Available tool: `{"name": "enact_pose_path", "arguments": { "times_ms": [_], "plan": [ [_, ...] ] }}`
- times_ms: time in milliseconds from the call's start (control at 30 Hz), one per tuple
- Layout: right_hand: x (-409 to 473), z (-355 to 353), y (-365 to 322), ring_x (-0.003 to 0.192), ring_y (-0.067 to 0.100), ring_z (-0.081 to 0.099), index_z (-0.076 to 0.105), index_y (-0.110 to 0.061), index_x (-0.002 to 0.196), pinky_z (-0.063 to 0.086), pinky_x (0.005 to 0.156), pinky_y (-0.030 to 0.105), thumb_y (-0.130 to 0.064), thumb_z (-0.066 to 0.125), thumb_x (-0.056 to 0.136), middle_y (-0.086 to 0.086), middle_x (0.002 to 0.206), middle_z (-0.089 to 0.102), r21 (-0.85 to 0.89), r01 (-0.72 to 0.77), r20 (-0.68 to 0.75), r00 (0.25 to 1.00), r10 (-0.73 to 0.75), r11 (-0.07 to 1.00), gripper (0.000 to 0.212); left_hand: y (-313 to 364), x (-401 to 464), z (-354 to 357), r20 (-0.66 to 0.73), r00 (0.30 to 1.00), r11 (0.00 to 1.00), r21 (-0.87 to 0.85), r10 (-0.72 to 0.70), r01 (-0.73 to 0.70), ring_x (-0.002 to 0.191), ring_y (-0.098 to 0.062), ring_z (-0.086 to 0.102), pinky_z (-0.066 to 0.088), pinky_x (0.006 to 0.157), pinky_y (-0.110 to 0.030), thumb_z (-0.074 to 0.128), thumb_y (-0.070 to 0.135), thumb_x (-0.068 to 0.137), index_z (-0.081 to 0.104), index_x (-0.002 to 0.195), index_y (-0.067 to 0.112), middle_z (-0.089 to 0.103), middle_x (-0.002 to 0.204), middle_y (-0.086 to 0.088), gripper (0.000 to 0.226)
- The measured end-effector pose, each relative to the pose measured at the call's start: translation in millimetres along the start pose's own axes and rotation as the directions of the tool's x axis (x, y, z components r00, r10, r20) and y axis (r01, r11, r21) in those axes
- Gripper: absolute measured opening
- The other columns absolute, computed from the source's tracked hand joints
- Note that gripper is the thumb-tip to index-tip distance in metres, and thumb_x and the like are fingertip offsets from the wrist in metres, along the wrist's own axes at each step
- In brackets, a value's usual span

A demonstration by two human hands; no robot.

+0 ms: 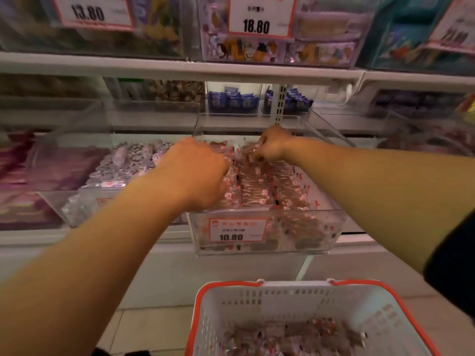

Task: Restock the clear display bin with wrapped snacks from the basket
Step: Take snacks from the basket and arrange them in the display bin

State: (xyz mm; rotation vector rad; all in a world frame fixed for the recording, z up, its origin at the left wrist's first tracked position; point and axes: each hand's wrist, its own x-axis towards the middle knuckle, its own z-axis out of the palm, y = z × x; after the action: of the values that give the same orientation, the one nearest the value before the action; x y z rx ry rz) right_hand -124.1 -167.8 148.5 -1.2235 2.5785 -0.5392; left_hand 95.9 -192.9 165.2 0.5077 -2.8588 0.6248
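Observation:
The clear display bin (pixel 331 224) juts out from the shelf, with a 10.80 price tag on its front wall. Rows of brown wrapped snacks (pixel 280 186) in clear red-marked wrappers fill it. My left hand (pixel 198 173) hovers over the bin's left side, fingers curled down among the snacks; what it holds is hidden. My right hand (pixel 272 145) is at the bin's back, fingers pinched on a wrapped snack. Below on the floor stands a white basket (pixel 295 299) with an orange rim, more of the same snacks lying in its bottom.
A neighbouring clear bin (pixel 84 201) with silver wrapped sweets sits to the left. Blue packets (pixel 232 101) stand on the shelf behind. An upper shelf edge (pixel 180 68) with price signs 13.80 and 18.80 hangs overhead. Tiled floor surrounds the basket.

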Motion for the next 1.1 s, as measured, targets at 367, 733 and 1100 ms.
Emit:
{"name": "enact_pose_path", "arguments": {
  "times_ms": [367,733,1100],
  "plan": [
    [22.0,29.4,7.9,0.103,0.028,0.064,0.064,-0.011,0.119,0.056,0.091,0.043,-0.003,0.084,0.074,0.012,0.112,0.066,0.536,-0.109,-0.072,0.982,0.174,0.837,0.05,-5.6,-0.3,7.4,-0.003,0.996,0.996,-0.004,0.085,-0.085,0.079,-0.019,0.051,0.025,0.076,-0.036,0.038,0.051,0.097,0.045,0.081,0.033,0.049,0.076,0.007,0.025],
    [13.7,31.1,7.6,0.117,0.033,0.056,0.051,-0.018,0.136,0.048,0.093,0.037,-0.026,0.082,0.078,0.013,0.134,0.055,-0.164,0.172,-0.193,0.96,-0.203,0.971,0.066,-5.6,0.2,13.0,-0.022,0.997,0.997,-0.02,0.08,-0.081,0.075,-0.018,0.047,0.024,0.076,-0.036,0.037,0.052,0.098,0.04,0.073,0.03,0.046,0.07,0.008,0.033],
    [24.3,32.9,2.1,0.121,0.026,0.058,0.066,-0.013,0.126,0.042,0.092,0.024,-0.018,0.082,0.079,0.01,0.132,0.062,-0.013,0.153,-0.19,0.97,-0.152,0.988,0.05,-6.3,1.6,15.6,-0.05,0.995,0.996,-0.023,0.086,-0.087,0.073,-0.018,0.05,0.025,0.076,-0.036,0.039,0.05,0.096,0.043,0.071,0.029,0.046,0.066,0.01,0.033]
  ]
}}
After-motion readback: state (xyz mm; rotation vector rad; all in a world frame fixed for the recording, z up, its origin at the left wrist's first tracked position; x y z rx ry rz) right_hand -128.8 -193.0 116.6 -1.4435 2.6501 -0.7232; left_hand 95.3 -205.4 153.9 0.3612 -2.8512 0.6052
